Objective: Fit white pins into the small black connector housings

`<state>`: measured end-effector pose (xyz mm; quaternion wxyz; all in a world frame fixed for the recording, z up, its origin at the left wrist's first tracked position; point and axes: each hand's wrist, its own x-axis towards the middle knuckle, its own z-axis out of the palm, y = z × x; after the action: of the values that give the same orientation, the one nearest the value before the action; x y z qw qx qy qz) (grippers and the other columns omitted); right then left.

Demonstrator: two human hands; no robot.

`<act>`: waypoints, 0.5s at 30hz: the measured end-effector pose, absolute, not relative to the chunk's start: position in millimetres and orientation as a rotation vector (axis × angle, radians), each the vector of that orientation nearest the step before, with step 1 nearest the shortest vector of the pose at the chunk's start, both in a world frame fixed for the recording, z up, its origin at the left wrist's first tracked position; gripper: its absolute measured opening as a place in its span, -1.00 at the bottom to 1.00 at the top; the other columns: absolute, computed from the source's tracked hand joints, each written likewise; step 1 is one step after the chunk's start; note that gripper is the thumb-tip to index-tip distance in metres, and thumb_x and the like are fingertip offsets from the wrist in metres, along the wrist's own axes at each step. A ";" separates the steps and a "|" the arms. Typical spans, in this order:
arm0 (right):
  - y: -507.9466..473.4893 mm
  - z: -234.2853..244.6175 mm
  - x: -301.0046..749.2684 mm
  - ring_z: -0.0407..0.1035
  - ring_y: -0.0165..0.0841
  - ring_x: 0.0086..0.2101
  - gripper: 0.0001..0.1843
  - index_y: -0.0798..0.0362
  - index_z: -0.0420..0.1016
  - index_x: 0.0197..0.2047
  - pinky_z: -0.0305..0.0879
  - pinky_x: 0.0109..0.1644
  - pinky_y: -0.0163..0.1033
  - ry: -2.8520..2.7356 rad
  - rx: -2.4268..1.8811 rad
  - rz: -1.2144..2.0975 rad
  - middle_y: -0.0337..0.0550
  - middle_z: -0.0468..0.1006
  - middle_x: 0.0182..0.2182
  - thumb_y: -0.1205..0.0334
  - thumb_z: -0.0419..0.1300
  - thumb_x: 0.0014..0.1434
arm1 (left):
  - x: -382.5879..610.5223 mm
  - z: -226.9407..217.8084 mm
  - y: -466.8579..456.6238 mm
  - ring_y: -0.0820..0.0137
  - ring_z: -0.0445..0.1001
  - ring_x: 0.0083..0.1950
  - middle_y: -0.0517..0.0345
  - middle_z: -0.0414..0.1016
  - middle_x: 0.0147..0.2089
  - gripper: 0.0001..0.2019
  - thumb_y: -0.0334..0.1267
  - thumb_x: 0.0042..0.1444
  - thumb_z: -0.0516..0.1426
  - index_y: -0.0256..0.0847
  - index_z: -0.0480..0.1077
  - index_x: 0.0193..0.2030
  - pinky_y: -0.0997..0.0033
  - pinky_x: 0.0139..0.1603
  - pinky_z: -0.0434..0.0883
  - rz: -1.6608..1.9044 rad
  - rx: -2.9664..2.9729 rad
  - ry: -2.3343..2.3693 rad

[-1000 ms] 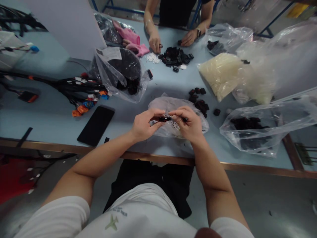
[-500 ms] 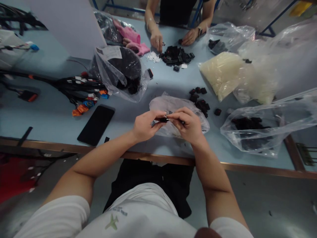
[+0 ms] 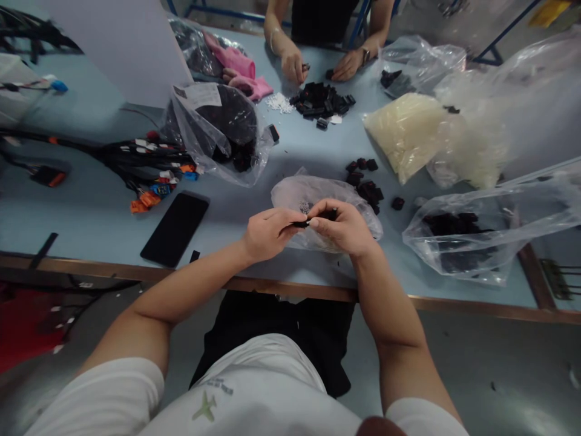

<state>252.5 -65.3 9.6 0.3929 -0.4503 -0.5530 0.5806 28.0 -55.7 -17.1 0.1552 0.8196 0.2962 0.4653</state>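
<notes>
My left hand (image 3: 269, 234) is closed, thumb and fingers pinching a small black plastic connector (image 3: 299, 224). Against the connector's right end press the fingertips of my right hand (image 3: 341, 229), also closed. A small dark piece (image 3: 330, 214) shows between its curled fingers; its kind is unclear. A tiny pale spot shows where the fingertips meet, too small to name. Both hands are above a clear plastic bag (image 3: 285, 195) lying on the table, with small greyish bits (image 3: 305, 207) in it. Just beyond my right hand lie several black connectors (image 3: 370, 191).
A black phone (image 3: 175, 229) and a wire harness (image 3: 136, 154) lie left. Bagged black parts (image 3: 236, 130) stand behind them. Across the table, a co-worker's hands (image 3: 294, 65) work by a black connector pile (image 3: 322, 102). Right are a cream-coloured bag (image 3: 403, 130) and another bag (image 3: 458, 242) of black parts.
My right hand has turned slightly, its fingers now more curled, and the dark piece in it sits higher. The connector stays in my left hand. The co-worker's hand on the left has shifted right.
</notes>
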 end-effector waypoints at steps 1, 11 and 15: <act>-65.4 8.1 252.5 0.17 -0.49 -0.53 -0.62 0.02 0.66 -0.23 0.09 -0.47 -0.31 -1.372 -1.129 1.503 -0.36 0.42 -0.53 -0.10 0.54 0.12 | 27.8 -16.3 -55.8 0.45 0.72 -0.20 0.19 0.77 -0.17 -0.81 -0.10 0.48 0.19 -0.08 0.61 -0.01 0.52 -0.11 0.62 1.306 2.331 0.878; -65.8 7.4 249.4 0.17 -0.51 -0.57 -0.60 0.02 0.61 -0.28 0.05 -0.52 -0.34 -1.301 -1.111 1.546 -0.39 0.40 -0.59 -0.07 0.59 0.06 | 29.7 -17.7 -55.9 0.41 0.74 -0.17 0.17 0.76 -0.17 -0.86 -0.17 0.44 0.23 -0.09 0.61 -0.02 0.47 -0.05 0.65 1.326 2.292 0.822; -66.3 6.9 248.2 0.14 -0.52 -0.60 -0.57 0.00 0.56 -0.30 0.02 -0.55 -0.35 -1.274 -1.100 1.598 -0.41 0.39 -0.60 -0.08 0.61 0.03 | 30.3 -19.2 -56.2 0.41 0.73 -0.18 0.18 0.76 -0.16 -0.88 -0.22 0.44 0.21 -0.06 0.61 -0.02 0.45 -0.08 0.65 1.342 2.291 0.781</act>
<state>248.2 -66.3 6.9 0.3989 -0.4347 -0.5033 0.6313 30.3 -56.2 -19.2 0.1858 0.8135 0.2771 0.4763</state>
